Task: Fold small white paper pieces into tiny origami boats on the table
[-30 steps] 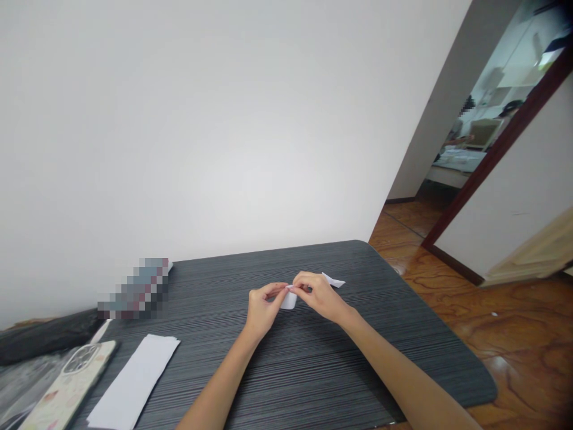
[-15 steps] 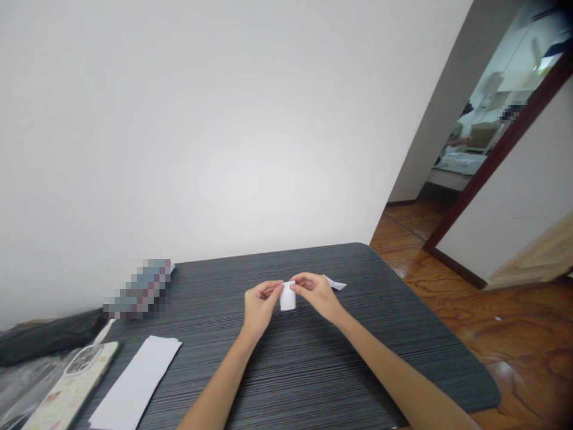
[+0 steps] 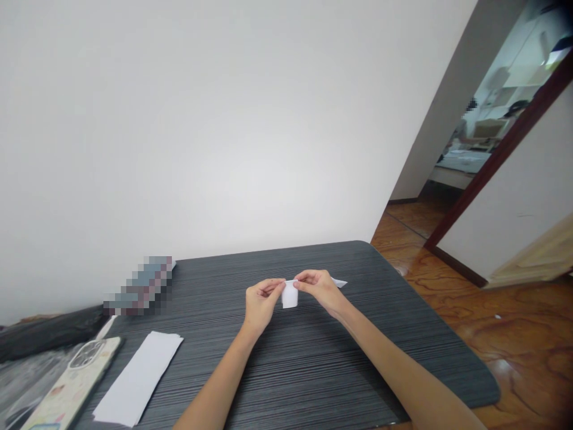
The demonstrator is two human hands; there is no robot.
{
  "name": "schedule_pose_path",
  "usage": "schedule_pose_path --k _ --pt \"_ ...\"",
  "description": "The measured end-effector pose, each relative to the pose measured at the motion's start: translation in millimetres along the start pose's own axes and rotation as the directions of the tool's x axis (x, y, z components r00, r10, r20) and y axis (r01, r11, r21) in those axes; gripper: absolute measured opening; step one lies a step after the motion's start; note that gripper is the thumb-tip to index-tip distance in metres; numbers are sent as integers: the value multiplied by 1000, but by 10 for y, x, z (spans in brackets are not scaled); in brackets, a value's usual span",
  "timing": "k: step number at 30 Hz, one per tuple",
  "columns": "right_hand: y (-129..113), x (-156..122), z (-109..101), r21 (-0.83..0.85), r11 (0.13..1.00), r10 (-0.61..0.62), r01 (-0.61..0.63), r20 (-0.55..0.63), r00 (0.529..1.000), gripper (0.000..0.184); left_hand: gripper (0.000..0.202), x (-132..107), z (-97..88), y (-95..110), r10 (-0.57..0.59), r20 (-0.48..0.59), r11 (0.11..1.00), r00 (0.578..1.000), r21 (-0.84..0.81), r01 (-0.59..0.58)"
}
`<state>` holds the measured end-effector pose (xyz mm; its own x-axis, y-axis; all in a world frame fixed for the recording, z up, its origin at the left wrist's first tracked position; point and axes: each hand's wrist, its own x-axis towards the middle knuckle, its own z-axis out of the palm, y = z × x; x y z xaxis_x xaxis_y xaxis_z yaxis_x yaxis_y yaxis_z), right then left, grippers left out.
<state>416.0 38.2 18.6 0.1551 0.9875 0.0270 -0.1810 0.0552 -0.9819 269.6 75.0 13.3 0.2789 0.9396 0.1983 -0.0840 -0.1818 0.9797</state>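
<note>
A small white piece of paper (image 3: 290, 295) hangs between my two hands, above the middle of the dark table (image 3: 215, 304). My left hand (image 3: 262, 303) pinches its upper left corner between thumb and fingers. At the upper right corner, the thumb and fingers of my right hand (image 3: 320, 289) grip it too. The paper looks bent or folded, with its lower edge hanging free. Another white paper piece (image 3: 340, 282) lies on the table just behind my right hand, which partly hides it.
On the left lies a stack of white paper strips (image 3: 138, 379), beside a phone in a patterned case (image 3: 71, 382). Farther back are a blurred-out box-like item (image 3: 143, 286) and a black bag (image 3: 54, 331). A white wall borders the table's far edge; people show through the doorway at right.
My right hand has shifted slightly right and up, to the paper's top corner. Both hands still hold the paper. The view has tilted a little.
</note>
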Motion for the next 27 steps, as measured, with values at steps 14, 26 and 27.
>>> schedule_pose_path --k 14,26,27 --pt "-92 -19 -109 -313 895 -267 319 198 943 10 18 34 -56 1 -9 20 1000 1000 25 9" --pt "-59 -54 -149 -599 699 -225 391 335 915 7 14 -21 -68 -44 201 180 924 963 291 -248" --pt "-51 -54 -161 -611 685 -225 397 341 913 6 14 -24 -72 -37 230 201 904 952 319 -286"
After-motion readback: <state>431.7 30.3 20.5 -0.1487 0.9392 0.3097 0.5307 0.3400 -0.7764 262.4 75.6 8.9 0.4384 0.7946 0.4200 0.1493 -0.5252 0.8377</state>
